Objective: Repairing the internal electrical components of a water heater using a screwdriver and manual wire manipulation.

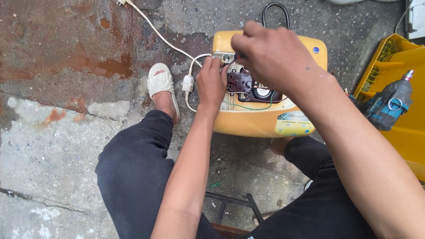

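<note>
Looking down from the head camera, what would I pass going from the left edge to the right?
Cream sandal → white cable switch → left hand → right hand on the yellow appliance casing → power drill in the yellow crate.

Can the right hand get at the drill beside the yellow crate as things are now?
Probably yes. The right hand is over the yellow appliance, and the drill lies uncovered on the crate to its right. Nothing stands between them.

Head camera, single view | looks steeply down from above the person's lap | close range, arm's reach of yellow appliance casing [261, 124] | casing sits upper centre, concrete floor [53, 146] left of it
</note>
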